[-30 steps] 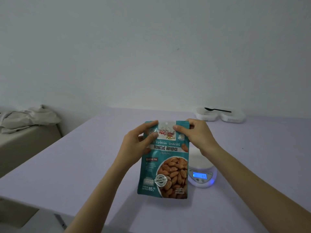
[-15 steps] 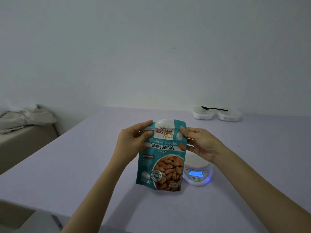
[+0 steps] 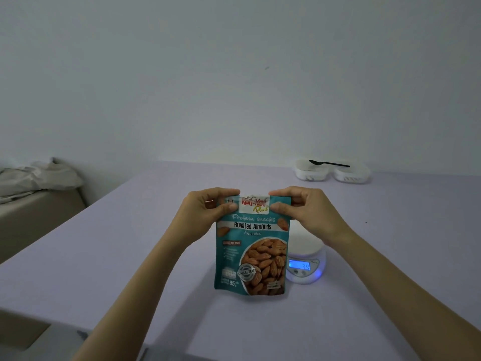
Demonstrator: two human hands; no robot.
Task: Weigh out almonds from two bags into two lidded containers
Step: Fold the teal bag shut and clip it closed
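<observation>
Bag (image 3: 252,246) hung upright in the head view, long axis vertical, its bottom edge at the table (image 3: 130,243); whether it touched, I could not tell. Its left top corner was pinched by the left hand (image 3: 205,212) and its right top corner by the right hand (image 3: 304,212), so the top strip ran level between them, equally near both. A lit scale (image 3: 305,261) sat just behind on the right. Two containers (image 3: 333,173), with a spoon (image 3: 329,164) across them, lay well apart, far right. Open room looked greater to the left.
</observation>
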